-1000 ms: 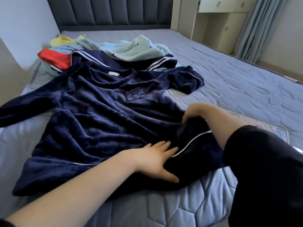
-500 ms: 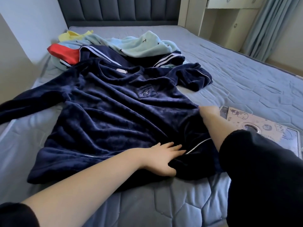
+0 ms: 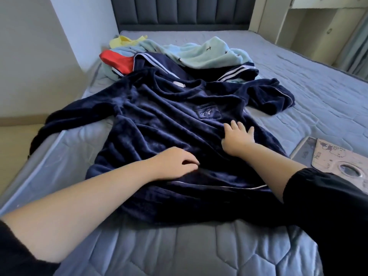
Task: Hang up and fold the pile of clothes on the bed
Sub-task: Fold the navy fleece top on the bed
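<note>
The navy top [image 3: 159, 126] lay face up across the near half of the bed [image 3: 318, 86], collar toward the headboard and hem toward the person. The right hand [image 3: 238, 139] pressed flat on its chest just below the logo patch, fingers straight and spread, holding nothing. The left hand [image 3: 175, 162] rested near the hem with fingers loosely bent and tips on the cloth; whether they pinched a fold could not be told. The step looked like smoothing before folding.

The plush cloth was ridged with wrinkles, so a fold made now would likely trap them and come out lopsided. 1 sleeve [image 3: 69, 120] trailed over the bed's left edge, and its weight could drag the top askew. The other sleeve [image 3: 274, 96] lay crumpled near the pile [image 3: 199, 54], which touched the collar, so a careless sweep could snag those clothes. A tablet [image 3: 338, 162] lay just beside the top's right side and could get knocked
</note>
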Demonstrator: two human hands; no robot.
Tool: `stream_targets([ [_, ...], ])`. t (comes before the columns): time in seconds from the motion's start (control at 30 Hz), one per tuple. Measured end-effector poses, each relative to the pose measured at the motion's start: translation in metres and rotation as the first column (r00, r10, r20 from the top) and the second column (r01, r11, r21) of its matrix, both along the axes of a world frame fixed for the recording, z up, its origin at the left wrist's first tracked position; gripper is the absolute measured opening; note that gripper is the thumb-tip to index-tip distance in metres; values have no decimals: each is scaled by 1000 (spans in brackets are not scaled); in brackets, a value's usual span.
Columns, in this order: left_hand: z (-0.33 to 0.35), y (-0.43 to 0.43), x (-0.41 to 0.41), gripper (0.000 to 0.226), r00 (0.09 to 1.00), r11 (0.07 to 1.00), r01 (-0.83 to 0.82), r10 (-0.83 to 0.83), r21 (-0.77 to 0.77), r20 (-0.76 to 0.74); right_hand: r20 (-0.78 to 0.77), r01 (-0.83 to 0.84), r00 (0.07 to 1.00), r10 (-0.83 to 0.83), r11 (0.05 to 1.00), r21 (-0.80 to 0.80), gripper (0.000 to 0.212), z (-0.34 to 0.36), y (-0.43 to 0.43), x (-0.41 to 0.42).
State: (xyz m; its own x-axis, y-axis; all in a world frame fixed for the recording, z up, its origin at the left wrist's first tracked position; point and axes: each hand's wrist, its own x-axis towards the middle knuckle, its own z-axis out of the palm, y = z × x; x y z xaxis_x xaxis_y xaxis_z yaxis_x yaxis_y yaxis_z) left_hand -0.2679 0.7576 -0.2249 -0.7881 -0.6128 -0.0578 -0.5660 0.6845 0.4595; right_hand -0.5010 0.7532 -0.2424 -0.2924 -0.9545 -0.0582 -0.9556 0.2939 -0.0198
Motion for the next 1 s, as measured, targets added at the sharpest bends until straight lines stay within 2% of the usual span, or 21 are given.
stream_targets([
  [0.03, 2, -14, 15, 22, 989, 987, -143, 141, -72, -35, 104, -48, 993, 55, 997, -66, 58, 2, -4, 17],
  [0.1, 5, -44, 50, 21, 906, 882, -422, 418, -211, -67, 225, -146, 958, 178, 978, -152, 60, 3, -10, 52],
  [0.17, 4, -68, 88, 14, 768, 735, -636, 631, -235, -104, 294, -221, 909, 295, 940, -258, 60, 2, -14, 85],
  [0.23, -1, -82, 121, 26, 645, 617, -760, 754, -201, -124, 365, -253, 851, 378, 904, -345, 60, -3, -14, 115],
  [0.3, -6, -88, 144, 54, 535, 528, -844, 840, -92, -90, 404, -285, 825, 395, 908, -307, 61, -18, -9, 140],
  [0.33, -8, -88, 151, 70, 488, 489, -870, 872, 61, -41, 382, -313, 837, 392, 915, -253, 62, -28, -6, 149],
  [0.37, -7, -85, 156, 86, 474, 449, -848, 880, 281, 22, 341, -337, 855, 391, 918, -208, 63, -40, -3, 155],
  [0.4, -6, -81, 161, 97, 521, 418, -754, 850, 507, 75, 304, -348, 869, 391, 919, -187, 63, -49, -2, 158],
  [0.43, -3, -74, 166, 99, 606, 398, -638, 788, 660, 111, 289, -342, 877, 384, 921, -188, 62, -54, -2, 159],
  [0.47, -1, -68, 169, 93, 690, 391, -532, 714, 751, 117, 293, -327, 880, 374, 924, -198, 62, -55, -4, 158],
  [0.53, -3, -56, 175, 66, 801, 371, -394, 587, 841, 116, 313, -313, 878, 363, 929, -199, 61, -56, -9, 156],
  [0.6, -6, -42, 179, 47, 832, 322, -360, 536, 876, 145, 315, -317, 879, 359, 932, -178, 61, -54, -13, 156],
  [0.67, -5, -28, 183, 30, 825, 251, -330, 545, 910, 149, 316, -316, 882, 351, 936, -158, 61, -49, -15, 157],
  [0.7, -1, -23, 188, 29, 802, 215, -313, 582, 925, 136, 323, -314, 881, 345, 938, -147, 60, -46, -16, 158],
  [0.77, 9, -16, 199, 40, 770, 165, -282, 627, 945, 120, 351, -307, 879, 323, 946, -103, 58, -34, -18, 160],
  [0.8, 17, -11, 204, 45, 787, 132, -301, 594, 945, 167, 350, -316, 879, 323, 945, -80, 56, -27, -17, 162],
  [0.83, 21, -5, 210, 47, 809, 116, -391, 515, 913, 282, 339, -333, 878, 339, 940, -77, 52, -20, -15, 165],
  [0.87, 22, 0, 215, 50, 801, 160, -538, 402, 828, 443, 328, -353, 870, 368, 930, -108, 44, -11, -13, 170],
  [0.93, 22, 1, 222, 65, 670, 393, -726, 221, 564, 709, 423, -398, 795, 435, 900, -176, 29, 12, -3, 183],
  [0.97, 23, 1, 223, 70, 634, 457, -736, 206, 500, 745, 548, -431, 708, 445, 887, -164, 32, 25, 4, 191],
  [1.0, 23, -2, 223, 72, 644, 459, -736, 248, 498, 723, 654, -498, 616, 439, 860, -108, 38, 39, 14, 200],
])
